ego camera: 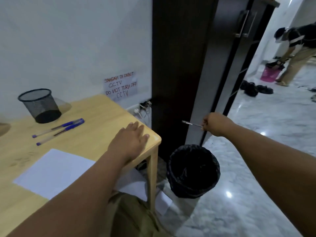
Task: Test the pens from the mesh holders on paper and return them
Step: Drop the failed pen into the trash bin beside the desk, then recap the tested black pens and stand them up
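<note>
Head view: a person's two bare arms reached forward from a wooden bench (95,134).
Left hand (130,142): lay flat, fingers spread, on the bench's corner, gripping nothing.
Right hand (215,124): pinched shut on a thin pen (191,123), held level above a black-lined bin (193,170) on the floor.
Bench items: an empty mesh holder (40,105), two blue pens (58,130) just beside it, white paper (54,171) nearer.

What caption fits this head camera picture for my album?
Right hand holds a pen above the bin; left hand rests on the table.
</note>
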